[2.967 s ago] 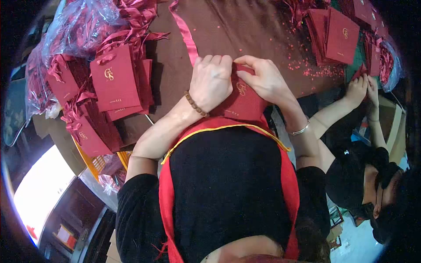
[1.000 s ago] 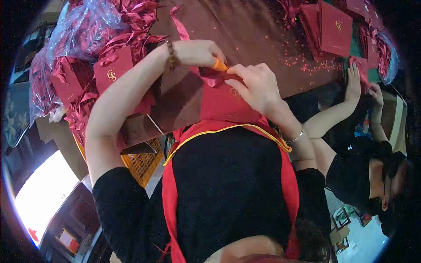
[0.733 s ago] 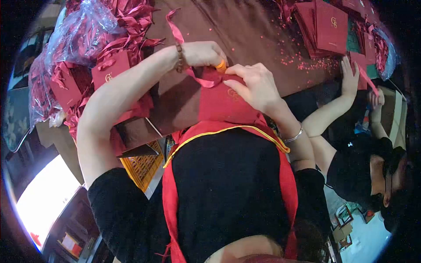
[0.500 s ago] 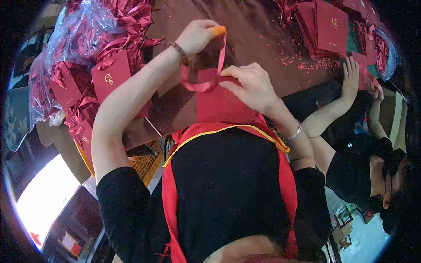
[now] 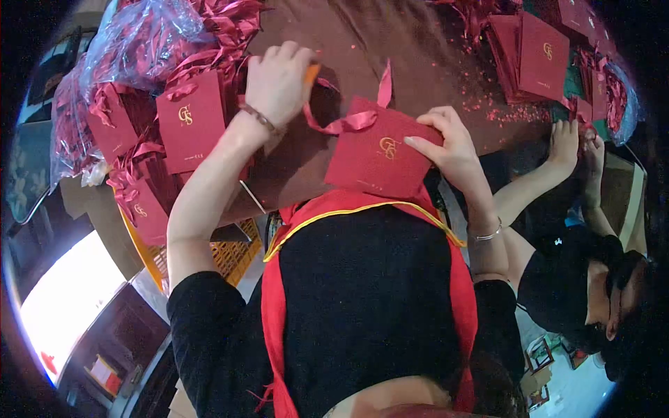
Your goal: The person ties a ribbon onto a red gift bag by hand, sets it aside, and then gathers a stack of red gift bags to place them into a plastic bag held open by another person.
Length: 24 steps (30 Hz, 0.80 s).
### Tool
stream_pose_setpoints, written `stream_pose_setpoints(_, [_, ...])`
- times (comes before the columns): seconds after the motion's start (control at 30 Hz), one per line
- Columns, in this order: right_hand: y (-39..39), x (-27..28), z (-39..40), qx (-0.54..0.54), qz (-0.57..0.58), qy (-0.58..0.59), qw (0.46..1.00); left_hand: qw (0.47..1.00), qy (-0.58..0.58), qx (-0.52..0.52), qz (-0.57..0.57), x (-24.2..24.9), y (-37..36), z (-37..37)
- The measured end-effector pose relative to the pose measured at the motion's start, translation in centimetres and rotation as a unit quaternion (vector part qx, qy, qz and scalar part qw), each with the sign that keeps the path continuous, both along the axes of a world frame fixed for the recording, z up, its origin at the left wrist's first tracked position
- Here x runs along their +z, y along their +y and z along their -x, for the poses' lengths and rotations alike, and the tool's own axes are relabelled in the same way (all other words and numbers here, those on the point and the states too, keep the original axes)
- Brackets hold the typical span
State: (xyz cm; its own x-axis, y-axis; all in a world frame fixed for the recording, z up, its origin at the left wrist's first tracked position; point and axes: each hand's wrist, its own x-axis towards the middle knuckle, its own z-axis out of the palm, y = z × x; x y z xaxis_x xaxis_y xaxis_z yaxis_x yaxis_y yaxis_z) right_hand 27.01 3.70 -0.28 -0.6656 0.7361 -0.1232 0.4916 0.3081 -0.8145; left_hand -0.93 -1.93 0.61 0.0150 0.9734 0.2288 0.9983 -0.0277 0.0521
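Observation:
A dark red square paper bag (image 5: 390,157) with gold lettering lies tilted in front of me at the table's near edge. My right hand (image 5: 449,143) grips its right side, thumb on the front and fingers behind. A red ribbon (image 5: 352,124) crosses the bag's upper left part, and another ribbon tail (image 5: 385,83) stands up behind its top edge. Up and to the left, my left hand (image 5: 281,82) is curled, with an orange cover (image 5: 311,75) at its thumb. The ribbon loops right up to that thumb; the fingertips are partly hidden.
More red bags (image 5: 191,122) with ribbon bows and clear plastic wrap (image 5: 143,45) are heaped at left. Another stack (image 5: 543,56) stands at right. Red bits (image 5: 512,113) are scattered over the brown tablecloth (image 5: 418,70). A co-worker's hands (image 5: 566,143) work at the right.
My left hand has moved left and slightly down, its fingers curled. My right hand has shifted right from the ribbon to the bag's side, and the bag has turned and moved right, its front now showing.

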Motion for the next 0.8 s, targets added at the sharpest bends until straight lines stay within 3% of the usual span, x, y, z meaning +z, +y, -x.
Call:
stream_pose_setpoints(0.07, [-0.4,-0.9,-0.2,-0.006,-0.010,0.011,1.000,0.992,0.012,-0.005,0.122,-0.9,-0.1,1.8])
stream_pose_setpoints(0.1, [-0.4,-1.1,-0.2,-0.016,0.000,0.018,1.000,0.988,-0.041,-0.018,0.145,-1.0,-0.3,1.6])
stream_pose_setpoints(0.23, [-0.3,-1.3,0.2,-0.029,0.040,0.038,0.998,0.987,-0.075,0.002,0.140,-1.4,-0.2,0.8])
stream_pose_setpoints(0.3, [-0.1,-0.6,0.5,-0.007,0.066,0.037,0.997,0.992,-0.066,-0.035,0.099,-2.1,0.0,0.1])
stream_pose_setpoints(0.33, [0.0,-0.7,0.6,-0.010,0.065,0.036,0.997,0.994,-0.055,-0.070,0.057,-2.3,0.3,-0.3])
stream_pose_setpoints(0.53, [-0.1,-1.4,0.9,0.001,0.015,0.007,1.000,0.991,-0.029,-0.111,0.073,-2.4,0.3,-1.3])
stream_pose_setpoints(0.73, [-0.4,-1.9,1.3,-0.012,-0.007,0.000,1.000,0.946,-0.298,-0.022,0.125,2.0,0.3,-3.7])
stream_pose_setpoints(0.8, [-0.3,-2.0,1.8,-0.002,-0.031,0.013,0.999,0.908,-0.393,-0.062,0.128,1.8,-0.1,-5.6])
